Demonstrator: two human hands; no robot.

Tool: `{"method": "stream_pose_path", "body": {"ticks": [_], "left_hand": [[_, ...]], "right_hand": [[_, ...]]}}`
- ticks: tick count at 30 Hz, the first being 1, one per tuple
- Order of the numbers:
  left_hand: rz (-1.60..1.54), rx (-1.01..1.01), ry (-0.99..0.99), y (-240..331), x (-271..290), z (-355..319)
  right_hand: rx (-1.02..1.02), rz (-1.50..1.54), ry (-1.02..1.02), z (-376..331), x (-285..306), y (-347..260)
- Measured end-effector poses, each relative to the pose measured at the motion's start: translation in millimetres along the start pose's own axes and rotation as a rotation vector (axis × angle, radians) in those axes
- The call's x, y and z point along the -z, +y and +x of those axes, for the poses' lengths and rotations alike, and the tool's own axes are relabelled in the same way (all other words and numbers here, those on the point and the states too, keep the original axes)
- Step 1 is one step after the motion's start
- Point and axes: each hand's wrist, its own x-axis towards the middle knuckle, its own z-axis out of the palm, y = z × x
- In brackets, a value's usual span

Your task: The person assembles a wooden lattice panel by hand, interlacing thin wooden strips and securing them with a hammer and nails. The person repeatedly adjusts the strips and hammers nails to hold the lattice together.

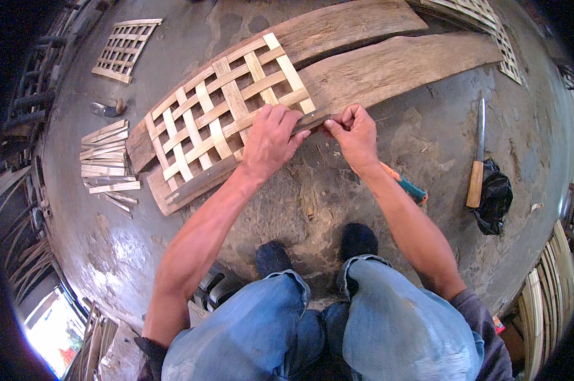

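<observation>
A woven bamboo lattice panel point(231, 96) lies on two rough wooden planks point(388, 66). Along its near edge runs a darker bamboo strip point(201, 180). My left hand point(269, 136) is closed over that strip near its right end, thumb on the near side and fingers over the top. Just right of it, my right hand point(354, 134) pinches at the strip's end, thumb against forefinger; anything small between those fingertips is too hidden to name. Partly under my right forearm lies a tool with an orange and teal handle point(412, 190), its other end out of sight.
A smaller woven panel point(127, 49), a short-handled blade point(108, 108) and a pile of bamboo slats point(107, 159) lie at left. At right rest a long wooden-handled knife point(477, 159) and a black plastic bag point(494, 200). More woven panels point(471, 16) sit at far right.
</observation>
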Motion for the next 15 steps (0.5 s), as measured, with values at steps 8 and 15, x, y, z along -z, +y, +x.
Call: {"method": "stream_pose_path", "body": {"ticks": [8,15], "left_hand": [[0.023,0.004,0.015,-0.9,-5.7,-2.5],[0.003,0.010,0.027,2.5,-4.6,-2.7]], "right_hand": [[-0.102,0.051,0.057,-4.3,-8.8,-5.5],[-0.037,-0.195,0.141,-13.7,-12.5,-34.5]]}}
